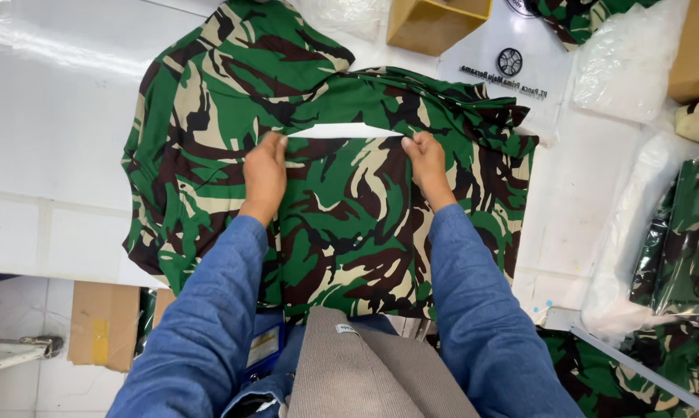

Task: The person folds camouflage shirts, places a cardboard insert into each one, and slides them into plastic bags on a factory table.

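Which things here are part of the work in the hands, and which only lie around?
In hand:
- camouflage garment, spread on the white table
- left hand and right hand, both gripping its fold

Lying about:
- bagged camouflage garments
- wooden box
- printed clear bag

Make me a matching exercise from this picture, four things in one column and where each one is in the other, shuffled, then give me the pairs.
Things:
1. camouflage garment
2. wooden box
3. left hand
4. bagged camouflage clothes

Places:
A. far right, in clear plastic
B. top edge, beyond the garment
C. spread on the white table, centre
D. pressing the garment's fold, opposite the right hand

Pairs: 1-C, 2-B, 3-D, 4-A
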